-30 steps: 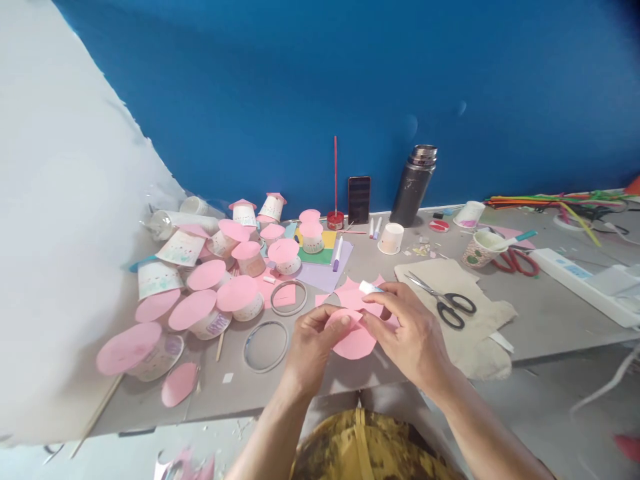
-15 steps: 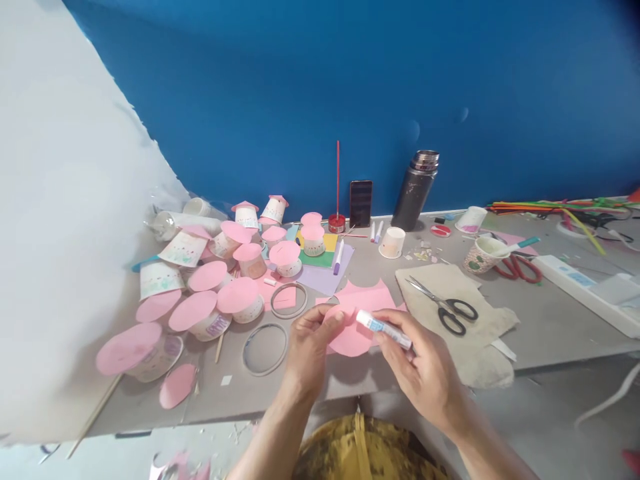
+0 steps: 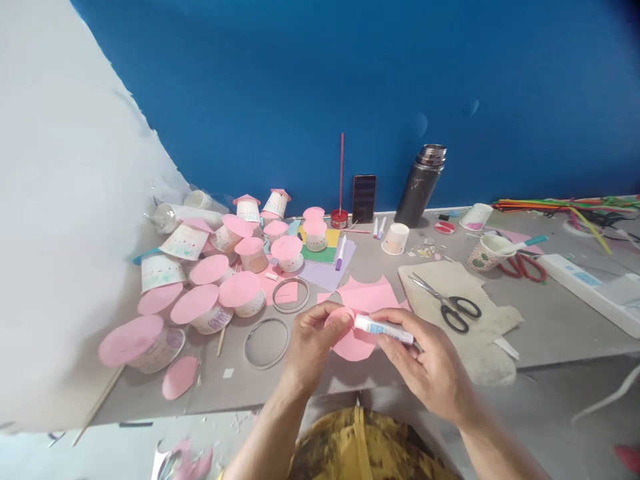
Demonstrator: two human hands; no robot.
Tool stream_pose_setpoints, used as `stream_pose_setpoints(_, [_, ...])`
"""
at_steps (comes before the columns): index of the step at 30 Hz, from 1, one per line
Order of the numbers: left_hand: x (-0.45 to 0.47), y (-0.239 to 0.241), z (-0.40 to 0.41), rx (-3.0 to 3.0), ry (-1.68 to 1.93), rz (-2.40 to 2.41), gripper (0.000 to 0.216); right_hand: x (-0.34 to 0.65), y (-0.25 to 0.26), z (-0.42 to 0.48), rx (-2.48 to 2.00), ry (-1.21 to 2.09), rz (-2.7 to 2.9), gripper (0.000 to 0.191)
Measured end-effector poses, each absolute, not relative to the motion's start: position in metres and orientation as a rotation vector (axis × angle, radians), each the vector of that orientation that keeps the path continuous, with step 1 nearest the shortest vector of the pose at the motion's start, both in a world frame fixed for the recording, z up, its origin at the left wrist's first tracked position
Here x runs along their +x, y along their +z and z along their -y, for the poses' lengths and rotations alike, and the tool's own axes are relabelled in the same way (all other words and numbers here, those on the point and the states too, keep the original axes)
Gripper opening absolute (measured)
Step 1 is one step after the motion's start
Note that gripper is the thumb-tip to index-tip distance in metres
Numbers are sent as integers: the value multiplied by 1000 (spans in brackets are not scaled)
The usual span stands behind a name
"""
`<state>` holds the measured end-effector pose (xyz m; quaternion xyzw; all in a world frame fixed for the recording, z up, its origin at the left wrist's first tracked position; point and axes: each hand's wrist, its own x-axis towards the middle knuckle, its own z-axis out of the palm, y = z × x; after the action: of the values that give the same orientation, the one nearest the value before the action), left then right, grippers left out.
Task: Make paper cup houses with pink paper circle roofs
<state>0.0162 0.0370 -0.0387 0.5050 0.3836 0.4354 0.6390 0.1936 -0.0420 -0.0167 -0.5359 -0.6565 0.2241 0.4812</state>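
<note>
Pinched in my left hand [image 3: 320, 337] is a pink paper circle [image 3: 354, 343], held just above the table's front edge. My right hand [image 3: 425, 357] is closed round a white glue stick [image 3: 384, 329] with a blue label. The stick's left end meets the paper beside my left thumb; whether it presses on the surface I cannot tell. Just behind both hands lies a pink paper sheet [image 3: 367, 293] with curved cut-outs along its edge. Left of my left hand, two rings of tape [image 3: 267, 343] rest on the table.
Several paper cups with pink discs [image 3: 200, 305] crowd the left side. Black-handled scissors [image 3: 453, 310] lie on a beige cloth [image 3: 485, 347] at right. Behind stand a dark flask [image 3: 420, 190], a phone [image 3: 364, 199] and an upturned cup [image 3: 396, 239]. A power strip [image 3: 590, 290] lies far right.
The glue stick has tipped closer to level, its left end moving toward my left thumb over the paper circle. The whole view has shifted slightly.
</note>
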Motion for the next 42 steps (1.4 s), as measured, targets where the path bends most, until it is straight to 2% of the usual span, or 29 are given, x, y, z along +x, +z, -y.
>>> stream_pose_setpoints(25, [12,-40,-41,1077,921,-723,23,201,-18,45,-1191,417,1746,21])
stream_pose_setpoints(32, [8,-37,-43,1133,827,-679,15,206,-12,46,-1152,490,1831,23])
stream_pose_setpoints(37, [8,-38,-42,1192,845,-686,12,206,-10,47,-1236,603,1714,16])
stream_pose_setpoints(42, [6,-38,-41,1222,830,-678,11,204,-10,50,-1292,682,1633,18])
